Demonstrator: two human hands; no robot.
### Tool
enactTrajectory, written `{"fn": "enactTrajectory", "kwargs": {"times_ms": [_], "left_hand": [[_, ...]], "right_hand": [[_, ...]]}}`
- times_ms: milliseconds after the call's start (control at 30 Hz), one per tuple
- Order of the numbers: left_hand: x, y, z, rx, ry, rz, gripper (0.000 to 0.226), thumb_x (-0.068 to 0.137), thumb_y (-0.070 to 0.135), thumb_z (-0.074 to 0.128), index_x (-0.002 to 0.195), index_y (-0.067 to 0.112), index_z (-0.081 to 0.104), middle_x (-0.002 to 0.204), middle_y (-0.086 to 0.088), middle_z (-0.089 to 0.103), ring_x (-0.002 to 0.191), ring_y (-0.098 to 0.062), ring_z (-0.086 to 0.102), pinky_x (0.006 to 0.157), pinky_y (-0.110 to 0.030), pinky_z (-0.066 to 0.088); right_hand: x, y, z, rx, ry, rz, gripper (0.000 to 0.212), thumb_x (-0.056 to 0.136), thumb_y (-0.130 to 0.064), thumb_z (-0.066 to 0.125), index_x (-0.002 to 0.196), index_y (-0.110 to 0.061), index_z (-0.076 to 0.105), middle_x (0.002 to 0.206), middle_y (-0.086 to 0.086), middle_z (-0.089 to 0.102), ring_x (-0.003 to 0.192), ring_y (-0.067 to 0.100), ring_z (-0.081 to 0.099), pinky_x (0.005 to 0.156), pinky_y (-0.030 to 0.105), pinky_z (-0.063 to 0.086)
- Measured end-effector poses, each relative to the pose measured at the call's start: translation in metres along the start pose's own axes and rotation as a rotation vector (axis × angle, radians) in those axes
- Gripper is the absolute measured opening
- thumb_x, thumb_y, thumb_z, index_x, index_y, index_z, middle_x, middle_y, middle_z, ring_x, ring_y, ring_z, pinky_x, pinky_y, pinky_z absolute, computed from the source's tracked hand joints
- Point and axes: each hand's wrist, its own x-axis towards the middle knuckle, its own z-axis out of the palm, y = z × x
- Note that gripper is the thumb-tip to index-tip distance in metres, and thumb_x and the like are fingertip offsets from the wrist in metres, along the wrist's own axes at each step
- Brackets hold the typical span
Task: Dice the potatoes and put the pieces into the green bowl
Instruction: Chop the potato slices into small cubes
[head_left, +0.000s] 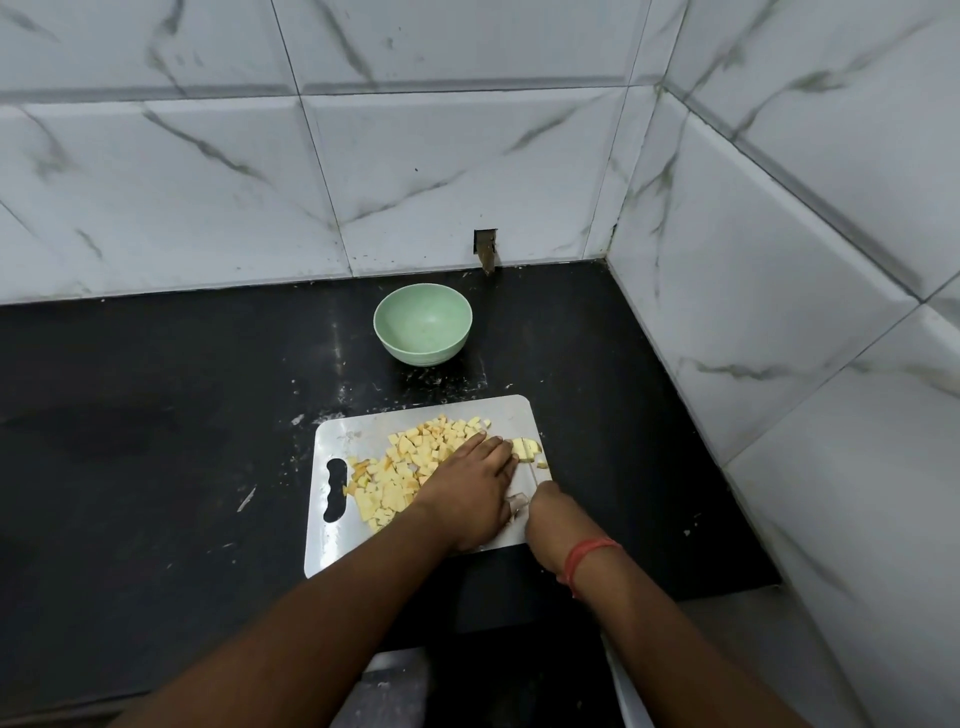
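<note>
A steel cutting board (332, 540) lies on the black counter, covered with many yellow potato cubes (405, 467). My left hand (470, 480) lies over the right part of the pile, fingers stretched and pressing a potato piece (527, 448) at the board's right edge. My right hand (545, 512) grips a knife handle; the blade (527, 475) runs up beside my left fingertips into that piece. The green bowl (422, 323) stands behind the board near the wall, with nothing in it.
The black counter (156, 441) stretches to the left. White marble tiles form the back wall and the right wall (779, 312), meeting in a corner. Small scraps (247, 498) lie left of the board. The counter's front edge runs below my arms.
</note>
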Motion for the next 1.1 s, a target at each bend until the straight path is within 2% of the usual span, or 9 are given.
{"fn": "enactTrajectory", "kwargs": {"times_ms": [133,267,367,433,667,767,833,933,1100], "left_hand": [[0.001,0.0,0.002,-0.015,-0.016,-0.01,0.073,0.105,0.055,0.023,0.159,0.005,0.026,0.164,-0.013,0.024,0.153,-0.027,0.016,0.127,-0.038,0.0],[0.003,0.0,0.006,-0.048,-0.026,-0.02,0.074,0.104,0.056,0.023,0.158,0.005,0.027,0.164,-0.013,0.026,0.152,-0.027,0.018,0.128,-0.041,0.006],[0.004,-0.001,0.006,-0.072,-0.027,-0.036,0.076,0.104,0.058,0.023,0.158,0.006,0.027,0.164,-0.012,0.025,0.153,-0.026,0.017,0.127,-0.041,0.007],[0.004,-0.001,0.005,-0.086,-0.028,-0.038,0.075,0.104,0.057,0.024,0.159,0.007,0.025,0.165,-0.012,0.023,0.153,-0.026,0.016,0.127,-0.04,0.006],[0.002,0.0,0.001,-0.084,-0.033,-0.04,0.069,0.104,0.049,0.028,0.16,0.008,0.024,0.166,-0.012,0.022,0.153,-0.026,0.016,0.127,-0.041,0.006],[0.001,0.0,0.002,-0.083,-0.033,-0.043,0.068,0.104,0.046,0.028,0.16,0.008,0.024,0.166,-0.012,0.022,0.153,-0.026,0.016,0.127,-0.041,0.006],[0.002,0.001,0.002,-0.083,-0.027,-0.039,0.066,0.104,0.044,0.03,0.16,0.008,0.025,0.165,-0.012,0.023,0.153,-0.026,0.016,0.128,-0.041,0.005],[0.002,0.001,0.003,-0.108,-0.011,-0.053,0.062,0.105,0.037,0.033,0.16,0.008,0.025,0.165,-0.011,0.023,0.154,-0.025,0.016,0.127,-0.038,0.003],[0.002,0.001,0.007,-0.078,-0.005,-0.063,0.059,0.106,0.03,0.032,0.16,0.009,0.024,0.165,-0.011,0.023,0.153,-0.026,0.018,0.127,-0.038,0.003]], "right_hand": [[-0.01,0.012,0.014,-0.023,-0.022,0.056,0.038,0.096,-0.006,0.042,0.134,-0.001,0.036,0.131,0.017,0.055,0.118,0.028,0.058,0.092,0.032,0.046],[-0.026,0.02,0.009,-0.063,-0.068,0.096,0.038,0.103,-0.016,0.034,0.138,-0.001,0.036,0.137,0.016,0.051,0.124,0.025,0.053,0.102,0.03,0.039],[-0.022,0.019,0.005,-0.027,0.036,0.039,0.033,0.096,-0.007,0.043,0.129,-0.002,0.04,0.123,0.015,0.059,0.109,0.026,0.062,0.083,0.032,0.048],[-0.017,0.008,-0.003,0.019,0.04,0.064,0.034,0.095,-0.005,0.047,0.128,-0.003,0.04,0.123,0.015,0.059,0.106,0.027,0.063,0.077,0.032,0.049],[0.007,-0.018,-0.018,0.006,-0.062,0.164,0.056,0.095,-0.013,0.055,0.144,-0.006,0.03,0.14,0.013,0.05,0.125,0.027,0.054,0.098,0.033,0.044],[0.01,-0.019,-0.018,0.017,-0.072,0.155,0.055,0.098,-0.02,0.05,0.147,-0.008,0.028,0.144,0.011,0.046,0.129,0.027,0.05,0.102,0.033,0.04],[0.005,-0.018,-0.018,0.012,-0.046,0.071,0.05,0.101,-0.02,0.042,0.146,-0.004,0.03,0.142,0.013,0.047,0.128,0.028,0.05,0.097,0.032,0.042],[0.005,-0.015,-0.015,0.07,0.007,-0.047,0.045,0.097,-0.016,0.046,0.134,0.009,0.038,0.125,0.02,0.057,0.113,0.029,0.06,0.075,0.027,0.04],[-0.003,-0.011,-0.009,0.05,-0.013,-0.061,0.04,0.096,-0.015,0.047,0.133,0.001,0.045,0.122,0.018,0.06,0.11,0.031,0.061,0.075,0.034,0.043]]}}
